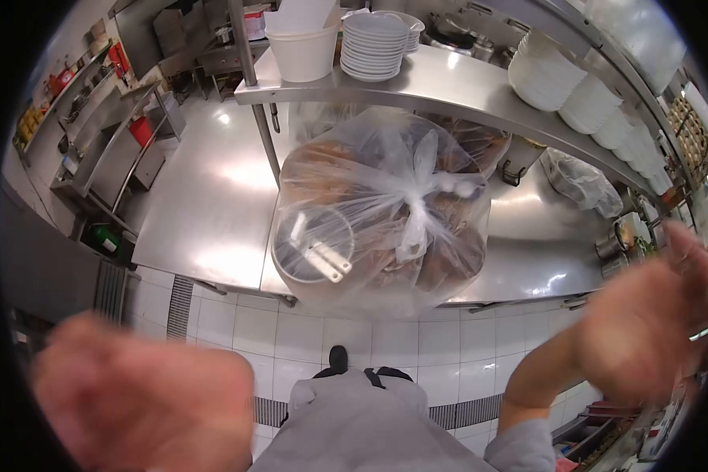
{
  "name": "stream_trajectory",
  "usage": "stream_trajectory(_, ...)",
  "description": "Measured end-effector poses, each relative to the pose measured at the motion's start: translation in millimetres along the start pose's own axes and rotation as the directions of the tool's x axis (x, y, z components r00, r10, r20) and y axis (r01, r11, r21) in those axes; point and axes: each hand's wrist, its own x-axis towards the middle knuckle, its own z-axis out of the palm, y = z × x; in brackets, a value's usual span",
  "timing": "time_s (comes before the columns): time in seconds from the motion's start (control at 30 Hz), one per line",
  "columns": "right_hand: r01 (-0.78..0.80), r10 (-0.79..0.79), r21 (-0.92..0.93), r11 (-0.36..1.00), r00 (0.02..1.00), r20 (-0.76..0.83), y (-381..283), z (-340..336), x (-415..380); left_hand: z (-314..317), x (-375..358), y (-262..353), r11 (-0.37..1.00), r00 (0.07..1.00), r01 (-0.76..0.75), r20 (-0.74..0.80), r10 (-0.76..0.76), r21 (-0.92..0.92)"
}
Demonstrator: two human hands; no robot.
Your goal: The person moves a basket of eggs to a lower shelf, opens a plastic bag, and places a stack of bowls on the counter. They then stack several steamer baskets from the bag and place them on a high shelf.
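Note:
My left hand [141, 401] is raised close to the camera at the lower left, badly blurred, with its fingers not readable. At the right, my right hand [641, 330] is also lifted near the camera and smeared by motion. Neither hand touches anything that I can make out. Between and beyond them, a large clear plastic bag [448, 212], knotted at the top, sits on the steel counter with brownish contents inside. At its front left lies a round see-through lid-like piece [295, 256] with white handle-shaped pieces [326, 261] on it.
The steel counter [204, 197] runs across in front of me. On the shelf [456, 71] above stand a white tub [300, 51], stacked plates [374, 47] and stacked white bowls [543, 71]. A pot [518, 164] and another plastic bag [582, 181] are behind.

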Motion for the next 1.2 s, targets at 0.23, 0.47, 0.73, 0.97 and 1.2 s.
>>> stream_trajectory(0.23, -0.403, 0.646, -0.514, 0.758, 0.579, 0.498, 122.8, 89.3, -234.2, -34.9, -180.1, -122.9, 0.789, 0.291, 0.386, 0.748, -0.596, 0.479)
stream_trajectory(0.47, -0.156, 0.690, -0.693, 0.704, 0.380, 0.616, 165.0, 79.7, -279.2, -48.3, -297.3, -186.8, 0.552, -0.001, -0.023, 0.552, -0.834, 0.834)
stream_trajectory(0.73, -0.440, 0.633, -0.489, 0.753, 0.688, 0.355, 175.6, 11.9, -238.3, -39.2, -232.7, -205.1, 0.479, 0.253, 0.086, 0.446, -0.859, 0.874)
stream_trajectory(0.97, -0.677, 0.710, -0.465, 0.570, 0.691, -0.136, 191.3, -74.4, -260.1, -97.7, -184.3, -217.7, 0.338, 0.575, 0.078, 0.235, -0.784, 0.938)
stream_trajectory(1.2, -0.689, 0.865, -0.583, 0.431, 0.499, 0.049, 160.6, -204.3, -345.0, -231.3, -141.7, -151.1, -0.052, 0.448, 0.541, -0.340, -0.827, 0.839)
